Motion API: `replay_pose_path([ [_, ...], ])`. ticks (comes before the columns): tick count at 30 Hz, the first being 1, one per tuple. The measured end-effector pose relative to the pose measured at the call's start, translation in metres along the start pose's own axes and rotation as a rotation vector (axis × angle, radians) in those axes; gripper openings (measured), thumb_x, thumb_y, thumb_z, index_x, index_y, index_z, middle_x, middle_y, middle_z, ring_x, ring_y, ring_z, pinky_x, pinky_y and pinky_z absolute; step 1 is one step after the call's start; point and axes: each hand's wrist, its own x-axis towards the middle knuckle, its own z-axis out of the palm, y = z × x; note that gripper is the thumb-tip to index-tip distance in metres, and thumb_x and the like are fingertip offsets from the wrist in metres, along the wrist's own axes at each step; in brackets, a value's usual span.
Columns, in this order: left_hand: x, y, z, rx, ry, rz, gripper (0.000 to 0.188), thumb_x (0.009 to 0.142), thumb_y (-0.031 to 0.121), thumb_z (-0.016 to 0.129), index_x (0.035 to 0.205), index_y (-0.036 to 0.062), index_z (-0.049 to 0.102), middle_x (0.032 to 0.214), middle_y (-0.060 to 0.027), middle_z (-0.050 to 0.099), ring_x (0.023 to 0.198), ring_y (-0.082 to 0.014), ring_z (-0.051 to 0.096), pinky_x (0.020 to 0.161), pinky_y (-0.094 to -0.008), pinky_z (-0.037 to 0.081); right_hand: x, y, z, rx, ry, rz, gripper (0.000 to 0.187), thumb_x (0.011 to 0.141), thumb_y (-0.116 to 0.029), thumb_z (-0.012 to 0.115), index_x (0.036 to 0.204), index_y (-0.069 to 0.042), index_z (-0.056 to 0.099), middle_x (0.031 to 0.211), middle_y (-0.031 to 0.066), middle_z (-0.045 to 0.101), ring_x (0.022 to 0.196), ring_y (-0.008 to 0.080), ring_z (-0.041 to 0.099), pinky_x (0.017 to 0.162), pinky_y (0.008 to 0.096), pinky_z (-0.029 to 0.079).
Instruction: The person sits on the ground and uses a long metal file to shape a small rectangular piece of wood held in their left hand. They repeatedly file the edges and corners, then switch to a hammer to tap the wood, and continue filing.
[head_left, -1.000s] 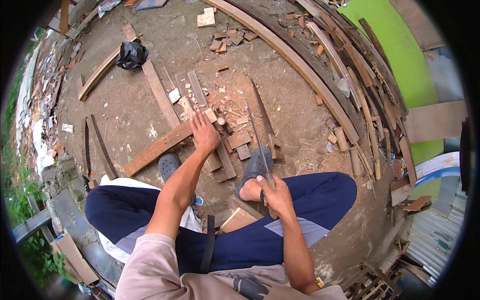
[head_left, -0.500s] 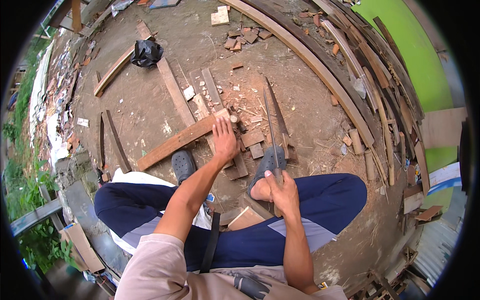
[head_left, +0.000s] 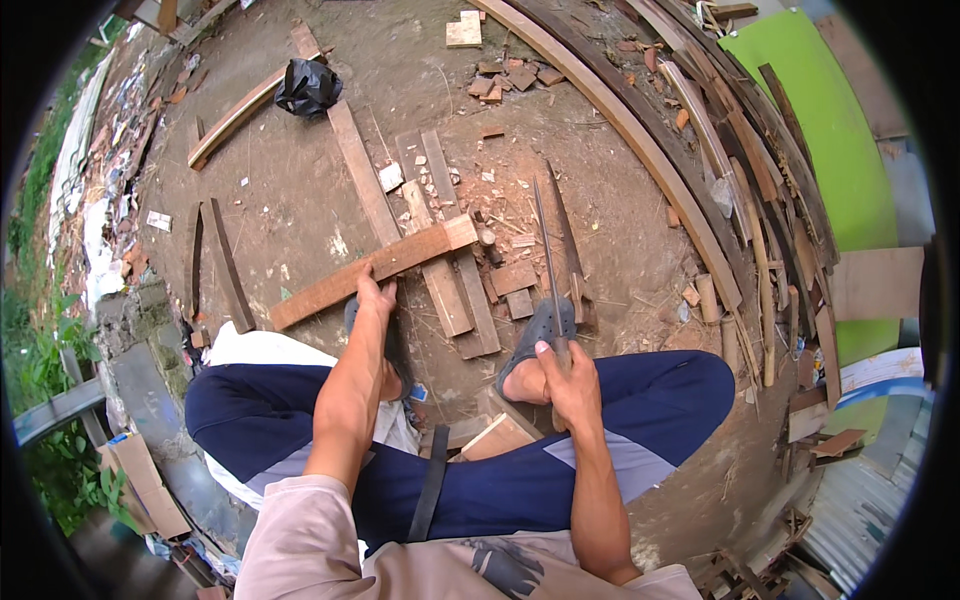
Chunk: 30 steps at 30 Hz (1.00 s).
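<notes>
A brown wooden plank [head_left: 330, 290] lies slantwise across other boards, its paler end at the upper right. My left hand [head_left: 375, 295] is closed on its near edge, left of the middle, with the thumb on the plank. In my right hand [head_left: 572, 385] is the wooden handle of a long-bladed tool [head_left: 548, 255]; its narrow dark blade points away from me. The blade shows nearly edge-on, so I cannot tell whether it is a saw or a machete. Under the plank lie a thicker board [head_left: 440, 290] and a thin strip [head_left: 478, 300].
My clogs [head_left: 540, 328] rest on the dirt either side of the boards. Wood offcuts [head_left: 515, 277] and pale chips lie beyond the right foot. A black plastic bag [head_left: 308, 88] sits far left. Long timbers [head_left: 620, 130] curve along the right, beside a green panel [head_left: 825, 130].
My left hand has moved from the plank's far right end down and left to its near edge, gripping there. The right hand still holds the tool. The view has shifted slightly.
</notes>
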Motion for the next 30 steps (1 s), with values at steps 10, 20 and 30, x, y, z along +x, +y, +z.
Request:
replay_pose_path([
  [10,-0.014,0.039,0.012,-0.180,0.059,-0.012,0.047,0.079,0.031,0.068,0.116,0.0049,0.054,0.111,-0.0123,0.061,0.099,-0.0303,0.062,0.083,-0.0504,0.053,0.002,-0.010,0.017,0.154,0.021,-0.053,0.048,0.088,-0.046,0.068,0.092,0.002,0.064,0.062,0.0139,0.061,0.050,0.0224,0.060,0.052,0.0354,0.046],
  [20,-0.052,0.053,0.007,-0.338,0.079,0.111,0.076,0.083,0.052,0.059,0.135,-0.0020,0.047,0.126,-0.0171,0.059,0.109,-0.0345,0.060,0.096,-0.0513,0.048,0.002,-0.006,0.029,0.247,0.036,-0.142,0.041,0.090,-0.039,0.069,0.085,0.001,0.061,0.058,0.0047,0.056,0.045,0.0137,0.053,0.043,0.0309,0.042],
  [30,-0.123,0.067,-0.002,-0.012,0.370,0.742,0.063,0.083,0.038,0.069,0.116,-0.0128,0.054,0.108,-0.0209,0.064,0.093,-0.0319,0.063,0.084,-0.0438,0.049,-0.004,-0.025,0.037,0.330,-0.039,-0.157,0.033,0.091,-0.034,0.070,0.084,-0.004,0.058,0.058,0.0003,0.051,0.043,0.0101,0.047,0.040,0.0275,0.039],
])
